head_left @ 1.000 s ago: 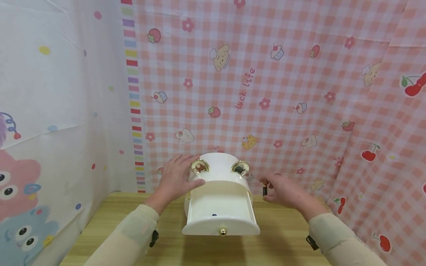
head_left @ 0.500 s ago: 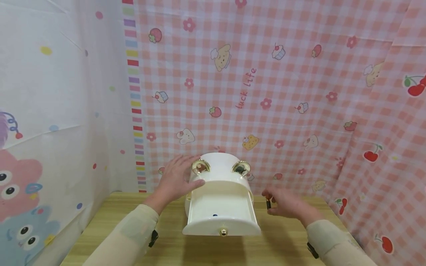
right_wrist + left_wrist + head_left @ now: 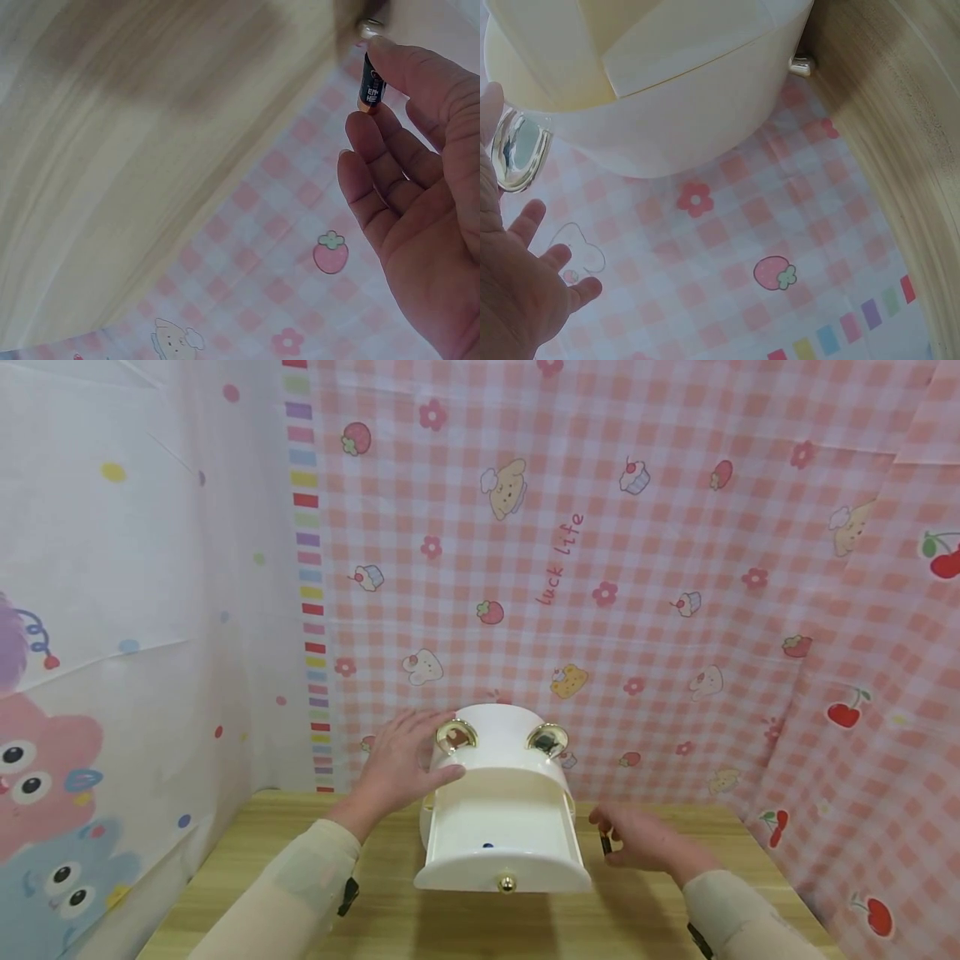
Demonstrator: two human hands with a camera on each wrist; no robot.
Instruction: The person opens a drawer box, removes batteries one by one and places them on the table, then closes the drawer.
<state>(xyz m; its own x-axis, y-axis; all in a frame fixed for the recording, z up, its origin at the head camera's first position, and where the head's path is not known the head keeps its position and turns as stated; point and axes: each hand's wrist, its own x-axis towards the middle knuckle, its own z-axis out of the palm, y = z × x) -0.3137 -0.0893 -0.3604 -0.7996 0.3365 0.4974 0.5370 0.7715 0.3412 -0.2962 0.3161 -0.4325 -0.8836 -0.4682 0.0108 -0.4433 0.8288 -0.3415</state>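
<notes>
A white rounded box [image 3: 501, 735] with two gold-rimmed, eye-like rounds stands on the table, its drawer [image 3: 501, 870] pulled out toward me by a gold knob. My left hand [image 3: 401, 760] rests on the box's upper left side, thumb along the front edge; in the left wrist view its fingers lie spread beside a gold-rimmed round [image 3: 519, 150]. To the right of the drawer, my right hand [image 3: 643, 839] pinches a battery [image 3: 372, 86], dark with a copper end, between thumb and fingertips. It is upright and low near the table. A small dark blue spot [image 3: 488, 845] shows inside the drawer.
The wood-grain table [image 3: 360, 910] runs under the box. A pink checked cloth [image 3: 637, 635] hangs close behind it, and a white printed cloth [image 3: 150, 693] hangs along the left side.
My right hand has come down and toward me with the battery, from beside the box's top to low near the table. My left hand and the drawer stay as they were.
</notes>
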